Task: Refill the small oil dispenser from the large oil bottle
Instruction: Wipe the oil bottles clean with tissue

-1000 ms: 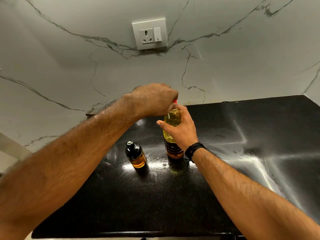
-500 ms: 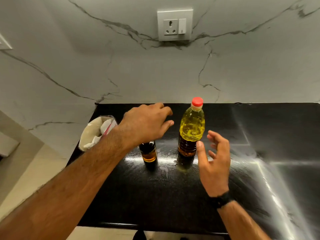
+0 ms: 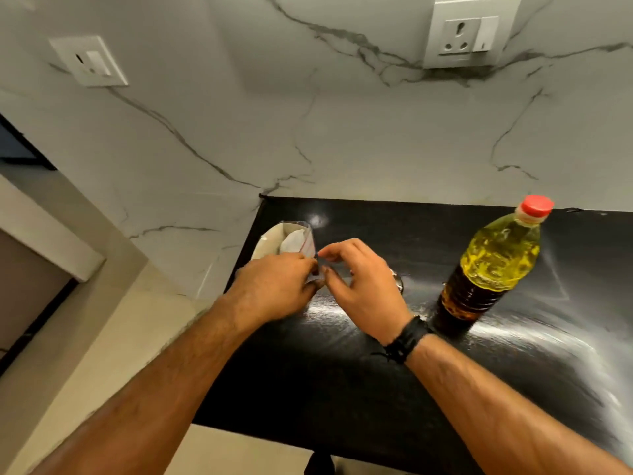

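The large oil bottle [image 3: 493, 265], yellow oil under a red cap, stands upright and untouched on the black counter [image 3: 342, 371] at the right. The small oil dispenser is almost wholly hidden behind my right hand [image 3: 359, 279]; only a sliver [image 3: 398, 282] shows past the knuckles. My left hand [image 3: 274, 286] and my right hand meet at the near edge of a clear plastic bag [image 3: 296, 240] holding white pieces, at the counter's back left corner. Both hands pinch the bag's edge with curled fingers.
A marble wall rises behind the counter, with one socket plate [image 3: 466, 32] above the bottle and another [image 3: 89, 61] far left. The counter's left edge drops to a beige floor [image 3: 113, 354]. Wet streaks shine on the counter at the right.
Both hands let go of the large bottle and moved left to the plastic bag. The view swung left, so the bottle now sits at the right.
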